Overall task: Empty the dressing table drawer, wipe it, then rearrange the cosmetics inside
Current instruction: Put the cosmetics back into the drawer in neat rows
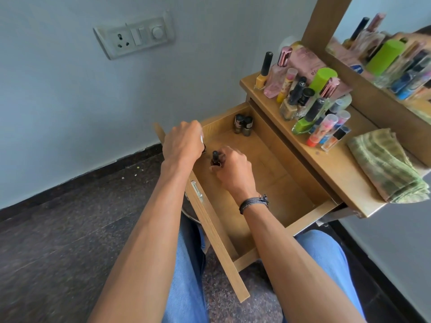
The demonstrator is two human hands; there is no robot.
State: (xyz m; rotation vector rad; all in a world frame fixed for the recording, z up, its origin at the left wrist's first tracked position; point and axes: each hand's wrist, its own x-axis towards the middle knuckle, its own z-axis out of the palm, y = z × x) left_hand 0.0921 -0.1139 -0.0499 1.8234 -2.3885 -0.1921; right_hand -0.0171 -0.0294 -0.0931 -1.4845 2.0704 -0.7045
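Observation:
The wooden drawer (277, 169) is pulled out over my lap and is mostly bare inside. Two small dark nail polish bottles (243, 124) stand upright in its far left corner. My right hand (231, 169) is inside the drawer, closed around a dark nail polish bottle (215, 159) with a black cap that stands near the left wall. My left hand (184, 142) hovers over the drawer's left front corner, fingers curled around a small dark item that is mostly hidden. Many cosmetics (310, 99) stand crowded on the dressing table top (338, 169).
A folded green-patterned cloth (389, 166) lies on the right end of the table top. A mirror (384, 54) rises behind the cosmetics. A wall socket plate (135, 37) is on the wall to the left. Dark stone floor lies to the left of my knees.

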